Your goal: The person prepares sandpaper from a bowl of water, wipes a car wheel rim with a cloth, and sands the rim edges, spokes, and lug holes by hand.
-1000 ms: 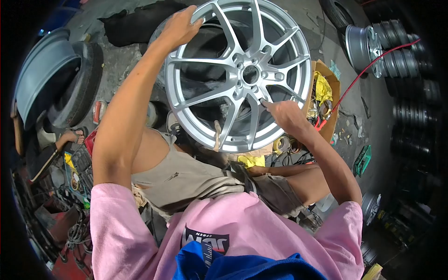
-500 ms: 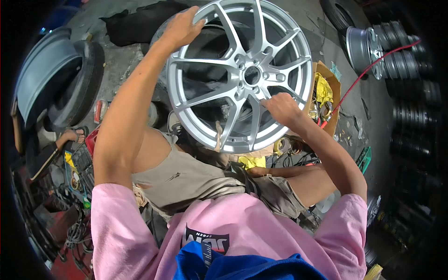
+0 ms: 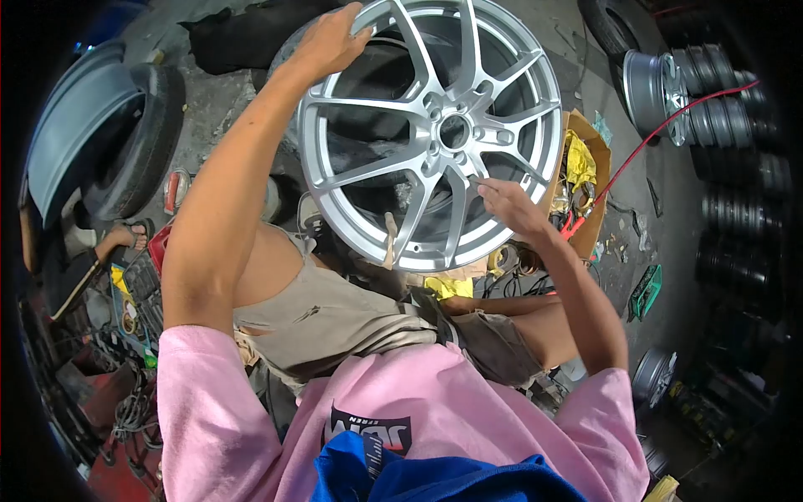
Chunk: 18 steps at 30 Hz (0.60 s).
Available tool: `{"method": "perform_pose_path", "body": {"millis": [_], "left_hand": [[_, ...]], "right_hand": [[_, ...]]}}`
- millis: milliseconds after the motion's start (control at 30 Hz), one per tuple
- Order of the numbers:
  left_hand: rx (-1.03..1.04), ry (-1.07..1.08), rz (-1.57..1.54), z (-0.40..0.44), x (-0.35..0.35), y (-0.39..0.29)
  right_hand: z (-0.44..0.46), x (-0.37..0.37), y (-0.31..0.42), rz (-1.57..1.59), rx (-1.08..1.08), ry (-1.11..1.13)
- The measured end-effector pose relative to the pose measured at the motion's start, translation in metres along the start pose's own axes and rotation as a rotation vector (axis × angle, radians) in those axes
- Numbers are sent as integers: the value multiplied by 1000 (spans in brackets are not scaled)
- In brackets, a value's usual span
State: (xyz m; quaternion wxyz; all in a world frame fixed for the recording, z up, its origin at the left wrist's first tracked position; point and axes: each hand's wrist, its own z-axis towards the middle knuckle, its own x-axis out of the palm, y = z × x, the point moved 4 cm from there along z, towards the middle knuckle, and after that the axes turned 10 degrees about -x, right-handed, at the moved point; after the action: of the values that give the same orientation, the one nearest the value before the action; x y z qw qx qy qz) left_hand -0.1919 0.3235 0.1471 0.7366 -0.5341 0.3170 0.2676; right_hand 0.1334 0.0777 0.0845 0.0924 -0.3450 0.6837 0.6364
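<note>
A silver multi-spoke alloy wheel rim [image 3: 456, 171] is tilted up in front of me, its face toward me. My left hand [image 3: 333, 42] is closed over its upper left edge. By a lower spoke, just below the hub, my right hand [image 3: 512, 206] is in a pinch, fingertips at the spoke. A small dark tip shows at those fingers, too small to name. Behind the spokes there is a dark round shape, partly hidden. Below the rim lies a yellow cloth [image 3: 450, 287], near my legs.
To the right stands a cardboard box [image 3: 595, 217] with yellow material and tools. A red hose [image 3: 640, 146] runs past stacked wheel rims [image 3: 726, 121]. At left a large rim [image 3: 77, 125] leans by a tire [image 3: 155, 155]. Another person's foot [image 3: 134, 236] shows at left.
My right hand has turned, so its pinched fingertips now show, and its elbow has moved inward. My left hand keeps its hold. The view has shifted slightly.
</note>
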Motion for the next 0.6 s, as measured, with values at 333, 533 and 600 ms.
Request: {"method": "perform_pose_path", "body": {"millis": [333, 533, 600], "left_hand": [[37, -15, 54, 10, 14, 24], [0, 69, 32, 5, 7, 5], [-5, 65, 32, 2, 5, 8]], "right_hand": [[-32, 17, 11, 111, 192, -196], [-7, 0, 48, -533, -199, -120], [10, 12, 29, -788, -177, -65]]}}
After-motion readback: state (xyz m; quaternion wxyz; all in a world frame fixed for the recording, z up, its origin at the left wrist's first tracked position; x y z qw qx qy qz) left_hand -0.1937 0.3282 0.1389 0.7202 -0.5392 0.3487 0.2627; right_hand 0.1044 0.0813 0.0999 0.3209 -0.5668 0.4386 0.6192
